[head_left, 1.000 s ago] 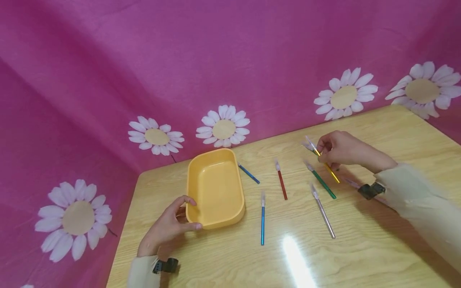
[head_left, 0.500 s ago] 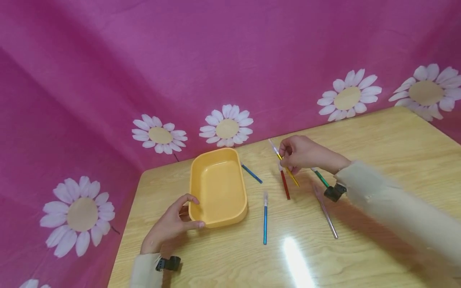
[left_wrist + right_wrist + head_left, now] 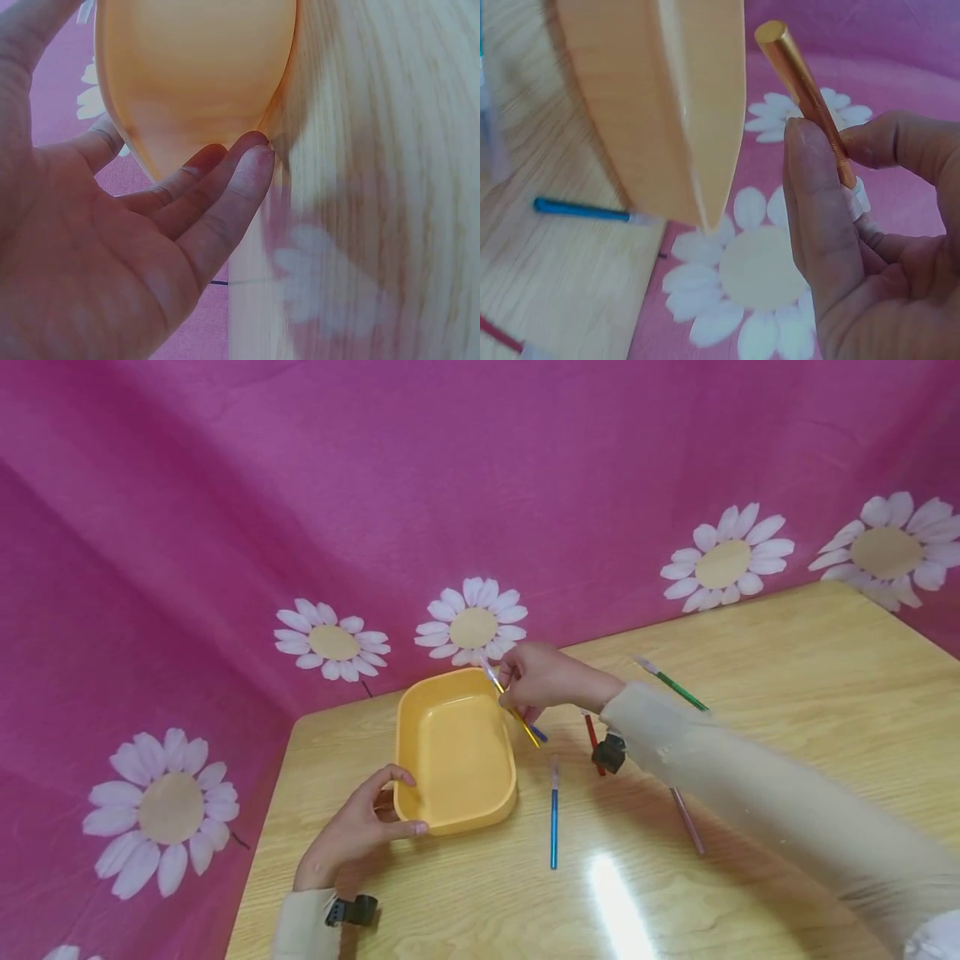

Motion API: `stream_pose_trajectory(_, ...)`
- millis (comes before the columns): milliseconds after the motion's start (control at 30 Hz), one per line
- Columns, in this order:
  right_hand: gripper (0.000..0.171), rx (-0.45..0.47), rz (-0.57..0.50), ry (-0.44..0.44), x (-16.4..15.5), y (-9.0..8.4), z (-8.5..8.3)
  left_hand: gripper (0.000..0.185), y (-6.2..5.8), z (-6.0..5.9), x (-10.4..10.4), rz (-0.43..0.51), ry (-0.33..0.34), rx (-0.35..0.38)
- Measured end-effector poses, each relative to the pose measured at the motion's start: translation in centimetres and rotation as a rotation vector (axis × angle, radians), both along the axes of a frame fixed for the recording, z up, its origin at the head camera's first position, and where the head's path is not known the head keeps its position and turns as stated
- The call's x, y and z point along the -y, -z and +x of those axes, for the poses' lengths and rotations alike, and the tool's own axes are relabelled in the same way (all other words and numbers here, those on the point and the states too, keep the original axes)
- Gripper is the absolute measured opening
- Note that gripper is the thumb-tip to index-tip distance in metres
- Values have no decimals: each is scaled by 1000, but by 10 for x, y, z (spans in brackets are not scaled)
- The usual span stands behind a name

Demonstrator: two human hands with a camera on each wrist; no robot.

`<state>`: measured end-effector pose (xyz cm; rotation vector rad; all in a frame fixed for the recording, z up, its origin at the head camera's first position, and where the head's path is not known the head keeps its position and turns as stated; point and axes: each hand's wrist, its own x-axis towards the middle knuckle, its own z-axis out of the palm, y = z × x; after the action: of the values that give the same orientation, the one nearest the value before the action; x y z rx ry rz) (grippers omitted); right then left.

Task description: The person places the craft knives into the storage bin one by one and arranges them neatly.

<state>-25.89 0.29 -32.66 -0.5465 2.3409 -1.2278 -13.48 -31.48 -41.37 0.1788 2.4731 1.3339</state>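
Note:
My right hand [image 3: 543,681] pinches a gold craft knife [image 3: 528,729] with a clear cap, above the right rim of the yellow tray [image 3: 457,760]. In the right wrist view the gold knife [image 3: 791,71] sits between thumb and fingers, its plain end up and its capped end down by the palm. My left hand [image 3: 352,831] grips the tray's near left corner, with a finger over the rim and the thumb at the near edge. The left wrist view has the fingers [image 3: 217,214] curled against the tray's outer wall. Nothing lies in the tray.
A blue craft knife [image 3: 538,734] lies beside the tray, partly hidden by the right hand; another blue one [image 3: 554,827] lies nearer. Red [image 3: 591,731], green [image 3: 681,692] and pinkish-silver [image 3: 686,822] ones lie right, partly under the sleeve. A flowered pink cloth [image 3: 562,510] hangs behind the table.
My right hand has carried the gold knife leftward from the table's right side, past the red knife, to the tray's rim. The left hand has kept its hold on the tray.

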Motion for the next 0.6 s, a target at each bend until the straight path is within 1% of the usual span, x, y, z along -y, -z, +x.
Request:
stream_pose_trajectory(200,16,-42,19,-65,34,-3,1,61,-1,1,-1,2,-9,13)
stream_pose_trajectory(400,16,-56,7,-58,63,-4,2,60,-2,-1,-3,-22,-47,38)
stream_pose_trajectory(600,18,-47,3,-63,88,2,-2,59,0,0,-1,12,-26,37)
